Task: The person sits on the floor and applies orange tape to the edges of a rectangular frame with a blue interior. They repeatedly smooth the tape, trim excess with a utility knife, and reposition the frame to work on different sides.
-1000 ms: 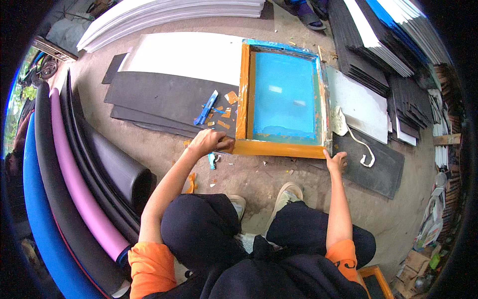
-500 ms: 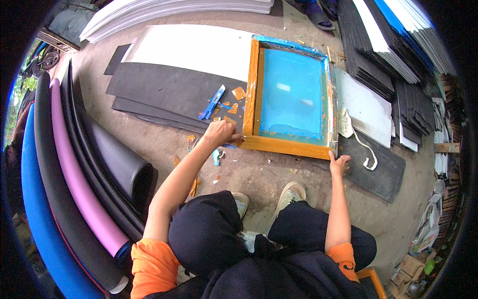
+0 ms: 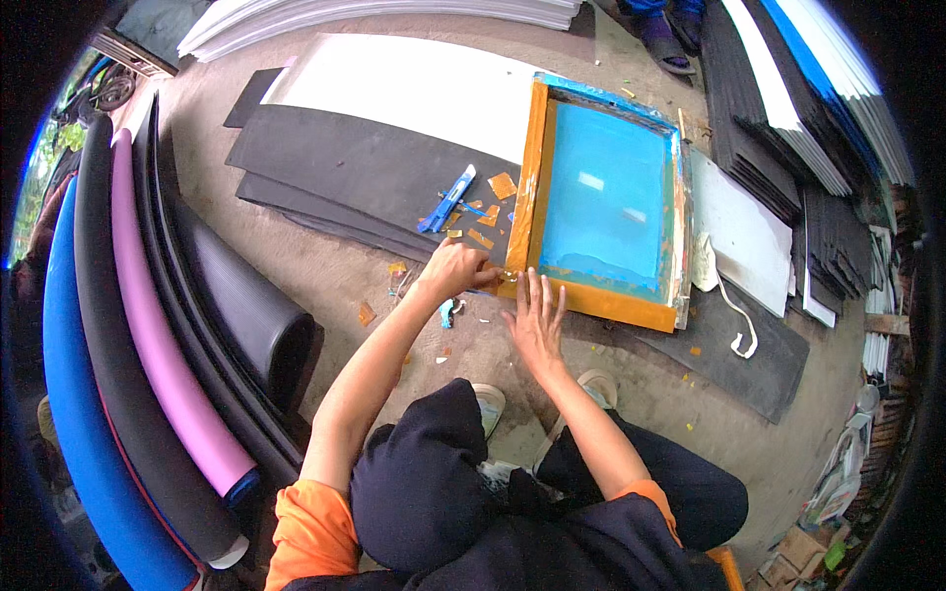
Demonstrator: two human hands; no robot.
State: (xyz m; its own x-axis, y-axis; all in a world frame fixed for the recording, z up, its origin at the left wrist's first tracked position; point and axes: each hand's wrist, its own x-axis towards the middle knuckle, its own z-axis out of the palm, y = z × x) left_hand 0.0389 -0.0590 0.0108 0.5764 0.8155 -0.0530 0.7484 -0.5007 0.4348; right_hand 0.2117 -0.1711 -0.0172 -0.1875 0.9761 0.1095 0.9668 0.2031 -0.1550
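Note:
A screen-printing frame with blue mesh lies in front of me, its near and left sides covered in shiny brown tape. My left hand is at the frame's near left corner, its fingers bent and pressed together; what they pinch is too small to make out. Close beside it, my right hand reaches across with fingers stretched out, the tips resting on the near taped side. A blue utility knife lies left of the frame among torn bits of brown tape.
Dark foam sheets and a white sheet lie under and left of the frame. Rolled mats stand at the left. Stacked sheets fill the far right. A white cloth strip lies right of the frame. Another person's feet are at the back.
My right hand has left the frame's near right corner and moved left along the near side, beside my left hand. The left hand stays at the left corner. The view has shifted slightly.

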